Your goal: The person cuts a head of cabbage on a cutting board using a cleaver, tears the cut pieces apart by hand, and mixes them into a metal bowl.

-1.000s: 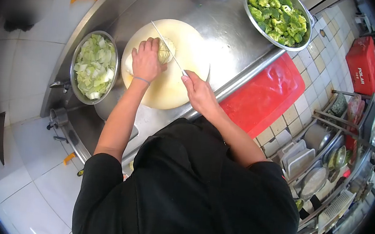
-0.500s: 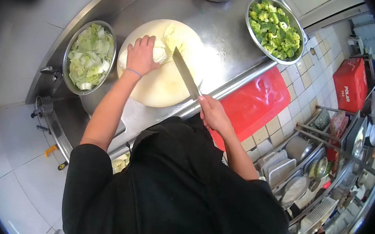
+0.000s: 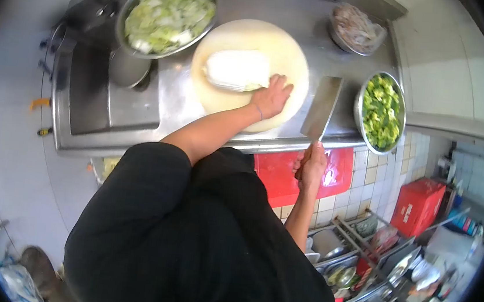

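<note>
A pale napa cabbage (image 3: 237, 70) lies on its side on a round cutting board (image 3: 221, 37). My left hand (image 3: 271, 97) rests on the board at the cabbage's right end, palm down with its fingers apart. Whether the fingertips cover any scraps I cannot tell. My right hand (image 3: 311, 162) grips the handle of a cleaver (image 3: 322, 107). Its broad blade points away from me, to the right of the board, above the steel counter.
A steel bowl of chopped cabbage (image 3: 170, 16) stands at upper left, beside the sink (image 3: 93, 90). On the right are a bowl of broccoli (image 3: 382, 112) and a bowl of pale, stringy food (image 3: 357, 28). A red plastic lid or tub (image 3: 333, 174) sits below the counter edge.
The view has turned. My left hand has left the cabbage's top for the board at its right end. The cleaver has moved right, off the board. Loose leaf pieces there no longer show.
</note>
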Available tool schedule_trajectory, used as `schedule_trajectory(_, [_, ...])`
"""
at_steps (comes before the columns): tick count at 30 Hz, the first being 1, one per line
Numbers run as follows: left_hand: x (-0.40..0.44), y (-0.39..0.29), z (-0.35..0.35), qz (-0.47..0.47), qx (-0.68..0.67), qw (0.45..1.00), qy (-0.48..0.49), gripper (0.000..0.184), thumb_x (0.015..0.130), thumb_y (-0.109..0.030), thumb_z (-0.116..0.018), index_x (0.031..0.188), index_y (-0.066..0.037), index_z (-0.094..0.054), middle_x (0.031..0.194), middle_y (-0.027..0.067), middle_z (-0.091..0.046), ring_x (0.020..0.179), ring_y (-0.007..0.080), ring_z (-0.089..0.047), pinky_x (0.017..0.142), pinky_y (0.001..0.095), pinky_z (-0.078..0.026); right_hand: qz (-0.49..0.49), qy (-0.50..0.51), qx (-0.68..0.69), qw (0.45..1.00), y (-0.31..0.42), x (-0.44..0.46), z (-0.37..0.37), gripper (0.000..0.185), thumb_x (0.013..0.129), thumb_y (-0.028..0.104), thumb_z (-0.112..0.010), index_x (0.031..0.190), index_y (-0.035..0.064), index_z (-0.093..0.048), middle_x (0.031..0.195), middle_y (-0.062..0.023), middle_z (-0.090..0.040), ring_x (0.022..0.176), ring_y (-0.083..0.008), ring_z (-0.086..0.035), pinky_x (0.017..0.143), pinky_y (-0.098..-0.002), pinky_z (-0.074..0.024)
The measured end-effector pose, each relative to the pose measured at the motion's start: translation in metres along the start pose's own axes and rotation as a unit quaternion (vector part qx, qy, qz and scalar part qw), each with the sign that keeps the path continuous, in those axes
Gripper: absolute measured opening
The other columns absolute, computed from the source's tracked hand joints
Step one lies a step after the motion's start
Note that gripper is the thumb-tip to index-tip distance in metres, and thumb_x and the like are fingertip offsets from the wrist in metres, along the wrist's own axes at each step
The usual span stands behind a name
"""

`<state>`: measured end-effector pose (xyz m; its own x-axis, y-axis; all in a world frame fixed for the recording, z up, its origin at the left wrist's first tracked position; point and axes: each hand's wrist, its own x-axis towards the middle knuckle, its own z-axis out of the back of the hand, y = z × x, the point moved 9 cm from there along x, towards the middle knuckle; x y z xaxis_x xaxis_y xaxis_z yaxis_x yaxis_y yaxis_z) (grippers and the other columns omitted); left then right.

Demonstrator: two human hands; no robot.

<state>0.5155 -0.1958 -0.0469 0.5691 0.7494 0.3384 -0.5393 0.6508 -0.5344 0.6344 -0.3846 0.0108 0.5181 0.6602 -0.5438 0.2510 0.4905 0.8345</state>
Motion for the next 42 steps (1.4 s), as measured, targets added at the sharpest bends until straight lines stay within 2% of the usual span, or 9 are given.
schedule_trajectory(3, [-0.018, -0.002, -0.032, -0.154, -0.01, 0.986, -0.069, 0.014, 0.088, -0.016, -0.056, 0.094, -0.005, -0.063, 0.1, 0.0176, -0.057, 0.1, 0.0356, -0.055, 0.091, 0.0482, -0.046, -0.034, -0.012, -0.066, 0.997, -0.003, 0.003, -0.007, 0.046, 0.104, 0.049, -0.045, 0.079, 0.0104, -0.05, 0.056, -0.0033, -0.049, 0.039, -0.0139, -0.048, 0.032, -0.0267, -0.0345])
schedule_trajectory(7, [-0.018, -0.001, -0.028, -0.029, -0.168, 0.974, 0.147, 0.02, 0.086, -0.023, -0.057, 0.09, -0.006, -0.068, 0.093, 0.0144, -0.066, 0.099, 0.0362, -0.064, 0.081, 0.0464, -0.053, -0.01, -0.026, -0.071, 0.997, -0.014, 0.027, -0.033, 0.05, 0.102, 0.054, -0.044, 0.075, 0.0124, -0.049, 0.054, -0.0024, -0.046, 0.039, -0.0147, -0.045, 0.034, -0.0261, -0.0336])
schedule_trajectory(14, [-0.159, 0.035, 0.217, 0.083, -0.284, 0.932, -0.209, 0.017, 0.079, -0.015, -0.071, 0.094, -0.007, -0.073, 0.09, 0.0132, -0.07, 0.083, 0.0339, -0.067, 0.077, 0.0434, -0.054, 0.017, 0.03, -0.106, 0.994, 0.002, 0.047, -0.057, 0.052, 0.104, 0.054, -0.039, 0.072, 0.0128, -0.044, 0.054, -0.0026, -0.046, 0.037, -0.0151, -0.044, 0.032, -0.0272, -0.0342])
schedule_trajectory(22, [-0.533, 0.122, 0.385, 0.576, 0.091, 0.744, -0.325, 0.019, 0.09, -0.016, -0.072, 0.1, -0.001, -0.073, 0.1, 0.0135, -0.074, 0.096, 0.0261, -0.069, 0.087, 0.0355, -0.053, -0.04, -0.022, -0.112, 0.993, -0.01, 0.066, -0.041, 0.052, 0.101, 0.059, -0.043, 0.076, 0.0142, -0.045, 0.055, 0.0006, -0.044, 0.038, -0.0134, -0.045, 0.031, -0.0253, -0.0319])
schedule_trajectory(25, [-0.622, 0.19, 0.355, 0.694, 0.16, 0.696, -0.087, 0.077, 0.092, -0.056, -0.063, 0.138, 0.005, -0.05, 0.144, 0.0297, -0.047, 0.136, 0.0427, -0.043, 0.112, 0.0449, -0.036, -0.024, -0.006, -0.075, 0.997, -0.017, 0.075, -0.038, 0.046, 0.102, 0.055, -0.045, 0.077, 0.0161, -0.045, 0.056, 0.002, -0.042, 0.042, -0.0125, -0.04, 0.039, -0.0273, -0.0335])
schedule_trajectory(27, [-0.568, 0.178, 0.366, 0.701, 0.317, 0.637, 0.051, 0.094, 0.083, -0.068, -0.065, 0.143, 0.003, -0.048, 0.146, 0.0306, -0.045, 0.137, 0.0414, -0.043, 0.114, 0.0475, -0.033, -0.038, -0.028, -0.085, 0.995, -0.011, 0.06, -0.039, 0.044, 0.101, 0.05, -0.049, 0.078, 0.0135, -0.047, 0.056, 0.0015, -0.045, 0.043, -0.0123, -0.043, 0.038, -0.0272, -0.0339])
schedule_trajectory(32, [-0.293, 0.141, 0.317, 0.324, 0.059, 0.936, -0.126, 0.059, 0.079, -0.025, -0.082, 0.129, -0.002, -0.059, 0.123, 0.0215, -0.063, 0.12, 0.0392, -0.056, 0.107, 0.05, -0.04, 0.03, 0.03, -0.097, 0.994, 0.008, 0.051, -0.052, 0.016, 0.096, 0.021, -0.064, 0.1, 0.0082, -0.055, 0.061, -0.0002, -0.051, 0.045, -0.0099, -0.048, 0.037, -0.025, -0.0361])
schedule_trajectory(36, [-0.105, 0.056, 0.224, 0.125, 0.085, 0.988, 0.011, 0.105, 0.063, -0.031, -0.09, 0.151, -0.009, -0.036, 0.154, 0.0232, -0.034, 0.138, 0.0426, -0.038, 0.115, 0.0492, -0.033, 0.057, 0.053, -0.055, 0.995, 0.001, 0.059, -0.05, 0.024, 0.094, 0.015, -0.067, 0.114, 0.0064, -0.057, 0.065, 0.0001, -0.054, 0.045, -0.0096, -0.049, 0.036, -0.0259, -0.0383])
schedule_trajectory(42, [0.001, 0.09, 0.16, 0.179, 0.022, 0.971, 0.155, 0.114, 0.057, -0.033, -0.092, 0.152, -0.007, -0.035, 0.149, 0.0251, -0.037, 0.138, 0.0445, -0.037, 0.113, 0.0506, -0.037, 0.023, 0.065, -0.089, 0.994, 0.001, 0.021, -0.057, 0.038, 0.104, 0.04, -0.052, 0.116, 0.0044, -0.06, 0.063, -0.0016, -0.053, 0.044, -0.0105, -0.048, 0.038, -0.027, -0.039])
